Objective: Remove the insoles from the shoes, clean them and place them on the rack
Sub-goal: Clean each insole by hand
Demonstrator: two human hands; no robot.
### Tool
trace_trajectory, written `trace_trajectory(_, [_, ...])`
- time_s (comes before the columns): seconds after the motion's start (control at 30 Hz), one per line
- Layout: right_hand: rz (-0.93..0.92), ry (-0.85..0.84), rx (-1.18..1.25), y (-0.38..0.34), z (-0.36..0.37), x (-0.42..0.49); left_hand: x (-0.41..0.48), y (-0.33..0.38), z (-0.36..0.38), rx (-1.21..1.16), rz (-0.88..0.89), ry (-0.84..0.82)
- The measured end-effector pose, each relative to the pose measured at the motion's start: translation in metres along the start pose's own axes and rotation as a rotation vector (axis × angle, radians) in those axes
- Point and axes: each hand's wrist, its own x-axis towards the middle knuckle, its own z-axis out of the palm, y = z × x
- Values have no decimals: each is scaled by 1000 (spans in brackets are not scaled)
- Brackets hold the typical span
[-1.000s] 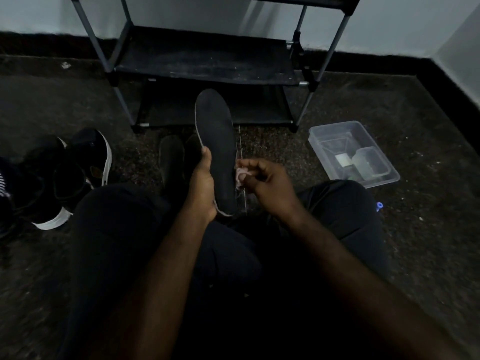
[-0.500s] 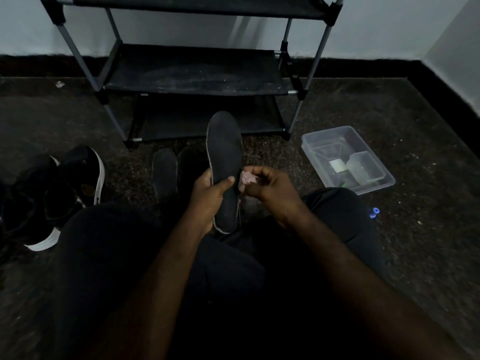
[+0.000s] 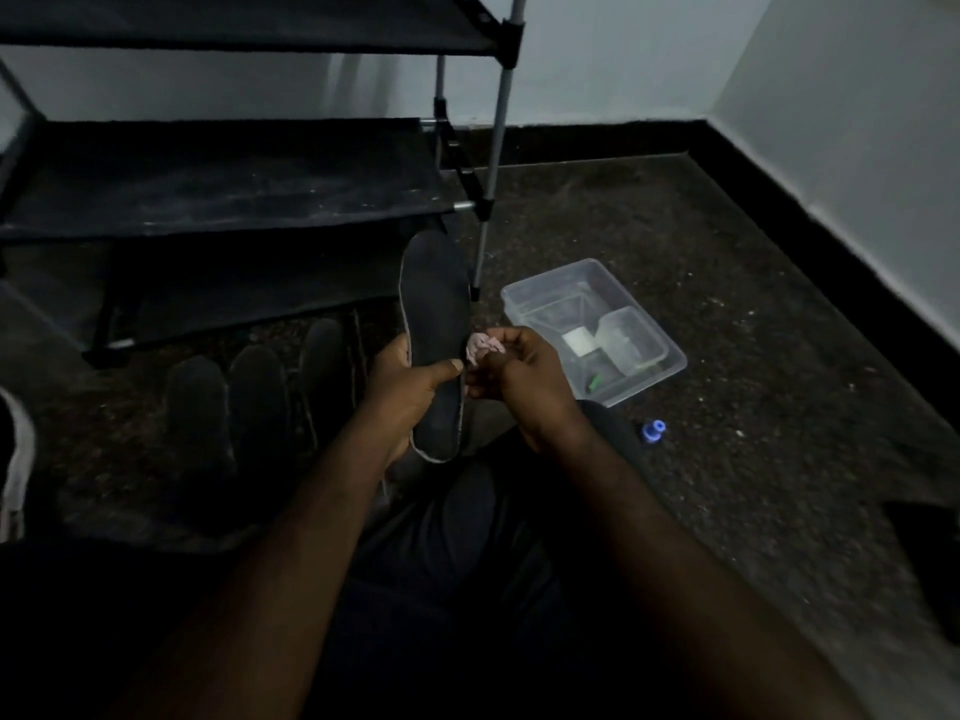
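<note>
Dim corner: dark speckled floor, pale walls, black skirting. Sat facing a black shoe rack with metal posts. Gripped a dark insole in the left hand, fingers curled behind it, thumb laid across its front face below the middle. Held it nearly upright, toe end raised toward the rack's lowest shelf, heel end down over the lap. Pinched a small crumpled pink cloth in the bunched fingers of the right hand, right at the insole's right edge, level with the left thumb; could not tell whether cloth and edge touched. Saw three more insoles lying flat side by side on the floor, left of the held one, before the rack. Noted to the right, near the right hand but apart, a clear plastic tub holding a smaller clear box and something white. Spotted a small blue cap on the floor just beside the tub, and a white-soled shoe cut off at the far left edge.
</note>
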Motion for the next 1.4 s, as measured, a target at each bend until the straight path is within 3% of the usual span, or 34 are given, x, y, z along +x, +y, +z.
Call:
trace_trajectory(0.27, [0,388,170,-3,-77,62,33,-15,16,73,-108,15])
trace_trajectory(0.4, [67,517,60,3,-127,101,38,-24,15,120,-136,71])
trace_trajectory(0.67, [203,520,12,14,-176,131,42,-36,12,105,-180,114])
trace_trajectory(0.97, [113,536,-163,20,-184,131,44,-45,5,86,-178,125])
trace_trajectory(1.17, [158,510,-263,18,-182,131,49,-50,4,93,-168,119])
trace_trajectory(1.3, [140,525,-203,7,-169,124,50,-52,2,95,-160,131])
trace_trajectory(1.4, [72,403,-156,-12,-140,114,51,-52,4,95,-177,128])
